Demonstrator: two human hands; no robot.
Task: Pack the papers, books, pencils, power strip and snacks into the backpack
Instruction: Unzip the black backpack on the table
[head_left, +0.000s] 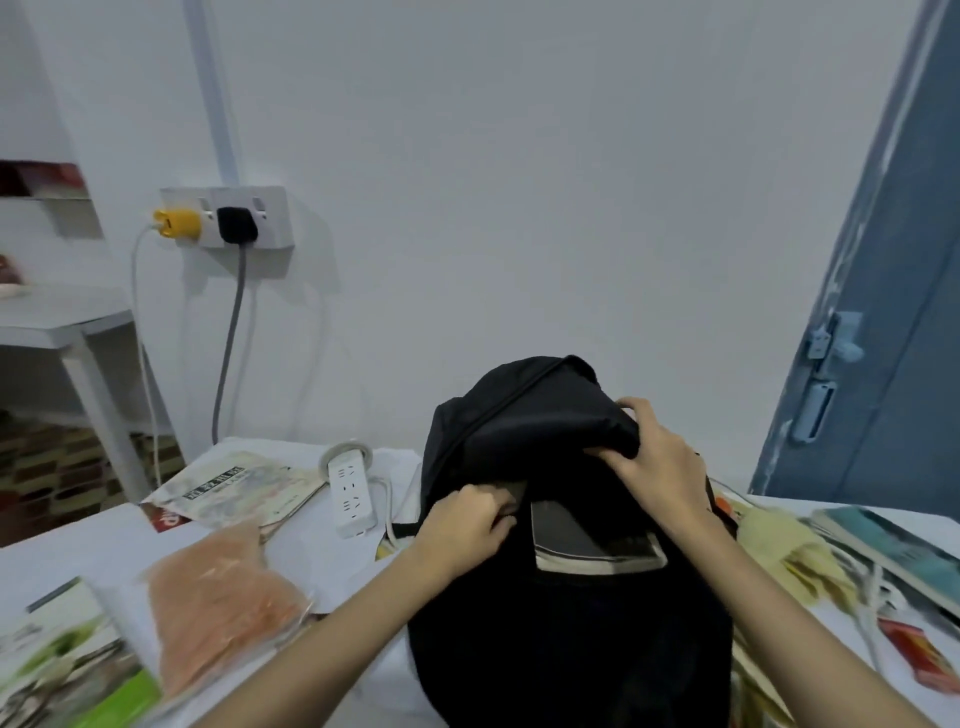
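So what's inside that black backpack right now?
Little shows. Both hands, left and right, grip the black backpack at its opening, where a dark flat item with a pale edge sticks out. The fabric hides anything deeper.

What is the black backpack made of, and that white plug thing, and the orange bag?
The black backpack looks like soft matte fabric, since it folds and creases under the right hand. The white power strip looks like hard, smooth plastic with a slight sheen. The orange snack bag seems to be thin clear plastic film: it is crinkly, shiny, and shows its contents.
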